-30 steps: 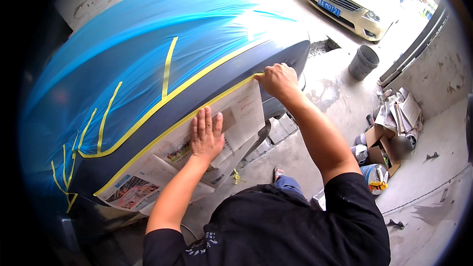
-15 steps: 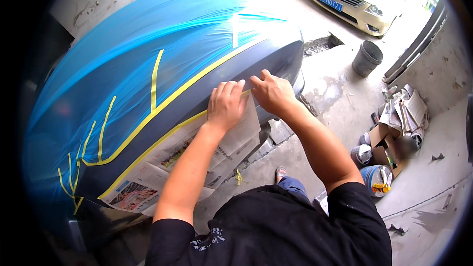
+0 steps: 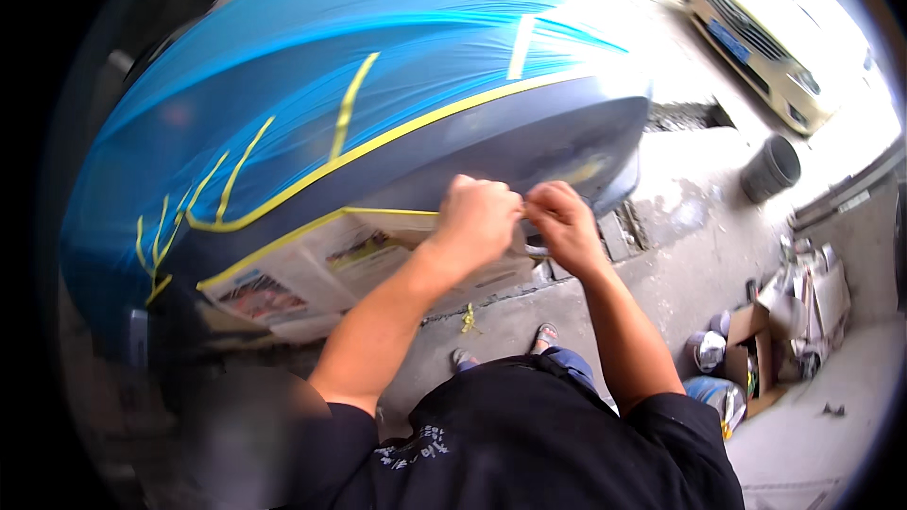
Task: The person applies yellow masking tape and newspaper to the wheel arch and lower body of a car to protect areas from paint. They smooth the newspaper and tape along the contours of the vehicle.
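The newspaper (image 3: 321, 276) is hung at eight o'clock from the nearer left hand (image 3: 479, 217), its long axis nearly nine-to-three. Like the left, the right hand (image 3: 566, 216) is curled closed; anything pinched cannot be told.

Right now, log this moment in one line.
left hand, right hand: close together, grip unclear; newspaper: yellow-taped to dark panel; blue sheeting: draped above

Strong glare upper right, blurred newspaper (image 3: 323, 276), dark curved edges
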`<state>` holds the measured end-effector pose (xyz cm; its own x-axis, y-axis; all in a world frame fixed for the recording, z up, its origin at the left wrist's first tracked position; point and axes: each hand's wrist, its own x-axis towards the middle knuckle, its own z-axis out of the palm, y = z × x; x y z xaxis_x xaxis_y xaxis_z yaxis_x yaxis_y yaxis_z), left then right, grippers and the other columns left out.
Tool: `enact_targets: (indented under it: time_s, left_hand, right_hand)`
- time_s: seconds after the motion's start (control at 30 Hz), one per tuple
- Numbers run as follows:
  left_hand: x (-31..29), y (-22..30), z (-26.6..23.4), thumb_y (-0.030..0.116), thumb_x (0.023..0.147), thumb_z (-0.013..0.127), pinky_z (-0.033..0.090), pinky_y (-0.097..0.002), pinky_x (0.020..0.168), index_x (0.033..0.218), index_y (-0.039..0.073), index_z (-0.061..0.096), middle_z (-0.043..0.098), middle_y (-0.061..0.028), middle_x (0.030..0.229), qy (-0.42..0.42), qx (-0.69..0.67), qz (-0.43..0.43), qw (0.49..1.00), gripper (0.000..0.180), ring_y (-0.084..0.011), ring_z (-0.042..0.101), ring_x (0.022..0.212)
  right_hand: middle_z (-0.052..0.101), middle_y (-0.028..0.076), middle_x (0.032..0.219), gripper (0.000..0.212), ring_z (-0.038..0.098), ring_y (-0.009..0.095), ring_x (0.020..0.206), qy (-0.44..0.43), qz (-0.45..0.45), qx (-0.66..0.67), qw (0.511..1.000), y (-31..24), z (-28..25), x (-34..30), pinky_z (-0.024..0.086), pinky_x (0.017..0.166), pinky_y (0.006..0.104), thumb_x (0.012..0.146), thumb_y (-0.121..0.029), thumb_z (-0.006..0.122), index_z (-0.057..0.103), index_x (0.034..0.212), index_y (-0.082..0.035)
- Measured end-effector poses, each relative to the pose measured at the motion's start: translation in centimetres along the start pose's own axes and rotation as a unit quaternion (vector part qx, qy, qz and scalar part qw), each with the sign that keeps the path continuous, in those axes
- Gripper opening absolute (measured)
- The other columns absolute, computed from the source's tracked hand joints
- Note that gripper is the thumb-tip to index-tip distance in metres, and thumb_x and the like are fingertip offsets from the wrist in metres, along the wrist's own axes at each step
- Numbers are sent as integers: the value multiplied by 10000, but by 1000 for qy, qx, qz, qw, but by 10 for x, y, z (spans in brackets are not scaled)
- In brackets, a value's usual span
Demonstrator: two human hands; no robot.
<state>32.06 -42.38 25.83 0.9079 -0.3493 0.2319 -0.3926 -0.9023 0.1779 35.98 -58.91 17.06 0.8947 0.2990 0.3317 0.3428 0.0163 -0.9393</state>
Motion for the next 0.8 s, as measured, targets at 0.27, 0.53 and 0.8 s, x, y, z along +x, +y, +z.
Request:
enact_targets:
  time_s: [0.27, 0.53, 0.8]
  left_hand:
    - [-126, 68, -52, 143, 774, 598, 422, -355, 706, 824, 57, 624, 513, -25, 731, 86, 17, 86, 992, 102, -197, 555, 740]
    - [-208, 136, -70, 157, 744, 610, 432, -298, 693, 787, 55, 621, 513, -6, 735, 127, -79, 205, 967, 111, -159, 527, 711]
    - [-216, 161, -99, 162, 721, 623, 435, -294, 628, 876, -21, 666, 588, -54, 755, 177, -49, 248, 951, 244, -175, 581, 722]
  right_hand:
    - [675, 61, 994, 230, 652, 127, 830, -68, 218, 81, 970, 35, -28, -60, 485, 678, 258, 987, -123, 575, 567, 1204, -44]
    - [661, 111, 896, 332, 663, 159, 808, -151, 224, 40, 962, -10, -15, -106, 569, 779, 307, 983, -35, 533, 485, 1310, 2]
    - [638, 72, 829, 518, 635, 124, 744, -124, 191, 45, 973, -86, -20, -149, 538, 703, 289, 996, -44, 509, 360, 1491, -66]
